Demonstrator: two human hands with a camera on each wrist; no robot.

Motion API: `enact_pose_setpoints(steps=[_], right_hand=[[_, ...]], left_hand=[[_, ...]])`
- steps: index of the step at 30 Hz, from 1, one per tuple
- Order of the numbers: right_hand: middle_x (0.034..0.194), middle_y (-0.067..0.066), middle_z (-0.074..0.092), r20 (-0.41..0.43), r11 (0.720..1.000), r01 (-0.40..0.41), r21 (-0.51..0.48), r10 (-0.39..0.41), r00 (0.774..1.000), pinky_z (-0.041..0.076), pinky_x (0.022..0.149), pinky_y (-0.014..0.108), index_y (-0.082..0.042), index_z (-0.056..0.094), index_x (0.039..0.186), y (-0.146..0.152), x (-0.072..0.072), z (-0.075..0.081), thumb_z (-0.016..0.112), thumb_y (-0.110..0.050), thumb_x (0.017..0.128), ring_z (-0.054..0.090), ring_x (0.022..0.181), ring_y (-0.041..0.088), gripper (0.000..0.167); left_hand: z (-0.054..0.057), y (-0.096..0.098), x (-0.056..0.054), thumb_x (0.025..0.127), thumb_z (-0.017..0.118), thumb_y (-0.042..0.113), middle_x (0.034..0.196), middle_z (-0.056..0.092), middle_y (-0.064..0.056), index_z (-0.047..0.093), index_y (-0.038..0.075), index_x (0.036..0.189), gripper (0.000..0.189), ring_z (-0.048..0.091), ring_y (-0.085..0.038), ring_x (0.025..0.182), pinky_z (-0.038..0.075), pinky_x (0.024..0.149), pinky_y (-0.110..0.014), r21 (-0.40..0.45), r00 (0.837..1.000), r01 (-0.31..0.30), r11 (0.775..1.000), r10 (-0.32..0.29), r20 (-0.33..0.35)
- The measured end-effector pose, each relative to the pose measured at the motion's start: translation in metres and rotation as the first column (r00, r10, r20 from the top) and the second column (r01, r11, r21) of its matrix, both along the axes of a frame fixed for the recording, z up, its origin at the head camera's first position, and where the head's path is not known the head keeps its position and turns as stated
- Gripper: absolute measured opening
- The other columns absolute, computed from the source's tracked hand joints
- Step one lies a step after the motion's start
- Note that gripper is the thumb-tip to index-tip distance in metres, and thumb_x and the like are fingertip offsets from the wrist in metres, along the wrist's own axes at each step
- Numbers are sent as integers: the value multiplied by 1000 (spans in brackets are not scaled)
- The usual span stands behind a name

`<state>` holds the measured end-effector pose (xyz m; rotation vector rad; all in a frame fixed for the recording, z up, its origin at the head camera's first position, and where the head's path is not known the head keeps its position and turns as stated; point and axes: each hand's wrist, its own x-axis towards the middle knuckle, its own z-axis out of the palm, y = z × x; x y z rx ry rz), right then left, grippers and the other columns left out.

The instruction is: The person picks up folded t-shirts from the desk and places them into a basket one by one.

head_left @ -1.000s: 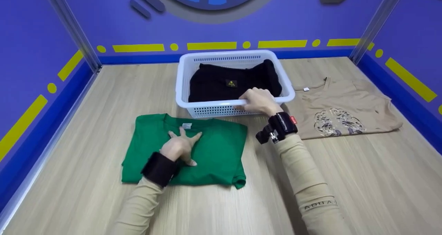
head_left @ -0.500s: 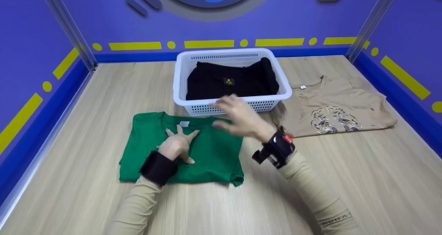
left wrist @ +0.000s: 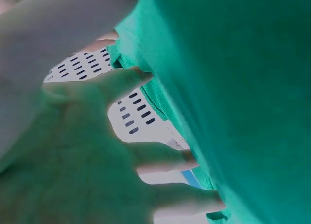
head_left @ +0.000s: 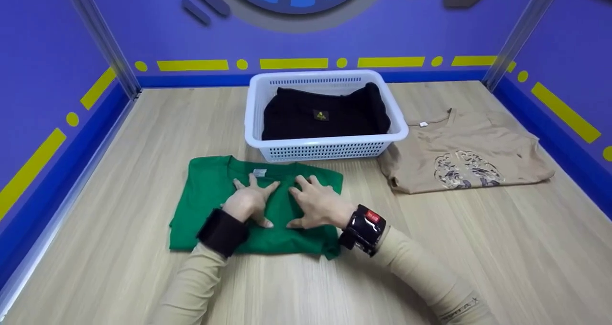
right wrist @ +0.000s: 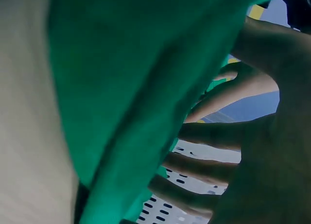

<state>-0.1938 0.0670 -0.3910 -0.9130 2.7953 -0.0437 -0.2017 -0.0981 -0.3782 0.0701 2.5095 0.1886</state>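
Note:
A folded green T-shirt (head_left: 282,239) lies on the table in front of the basket, its white neck label (head_left: 259,172) facing up. My left hand (head_left: 246,203) rests on the middle of it with fingers spread. Just to the right, my right hand (head_left: 318,203) touches the shirt with its fingers spread too. In the left wrist view, the fingertips of the left hand (left wrist: 97,131) meet the green cloth. The right wrist view has the fingers of the right hand (right wrist: 209,168) against the cloth, with basket holes beyond.
A white plastic basket (head_left: 330,150) stands behind the green shirt, with a folded black garment (head_left: 296,117) inside. To its right lies a tan T-shirt (head_left: 478,138) with a printed pattern. Blue-purple panels (head_left: 406,28) wall the wooden table (head_left: 143,143) at the back and sides.
My right hand has let go of the basket's front rim and come down left onto the green shirt. The left hand has stayed on the shirt.

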Motion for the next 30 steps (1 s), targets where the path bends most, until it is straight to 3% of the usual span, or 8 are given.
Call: enact_pose_setpoints(steps=[11, 21, 27, 30], right_hand=[[149, 14, 34, 3, 999, 23, -42, -23, 1000, 47, 92, 60, -12, 45, 141, 15, 3, -3, 67, -61, 78, 37, 133, 35, 83], [151, 16, 30, 46, 999, 36, -18, -35, 998, 47, 93, 59, -10, 41, 143, 42, 4, 0, 66, -58, 80, 33, 136, 38, 84], [152, 18, 30, 51, 1000, 10, -28, -8, 999, 44, 99, 59, -9, 36, 146, 51, 6, 4, 64, -55, 83, 33, 136, 39, 83], [152, 19, 29, 49, 997, -8, -81, 12, 999, 39, 102, 61, -10, 32, 148, 52, 9, 7, 66, -56, 82, 33, 137, 41, 88]], left_hand=[[-3, 8, 1, 77, 76, 38, 160, -8, -19, 13, 35, 152, 98, -7, -52, 143, 30, 91, -79, 9, 1000, 11, 1000, -11, -9], [-8, 31, 11, 77, 75, 38, 160, -2, -20, 21, 35, 151, 92, -2, -53, 143, 29, 90, -80, 69, 996, 34, 997, -28, -86], [6, 23, 16, 79, 75, 38, 160, 0, -18, 24, 29, 151, 88, 2, -51, 144, 29, 105, -69, 89, 992, 105, 990, -98, -80], [17, 6, 15, 73, 82, 30, 161, 0, -16, 24, 31, 151, 97, -1, -49, 144, 27, 107, -68, 70, 995, 82, 994, -77, -68]])
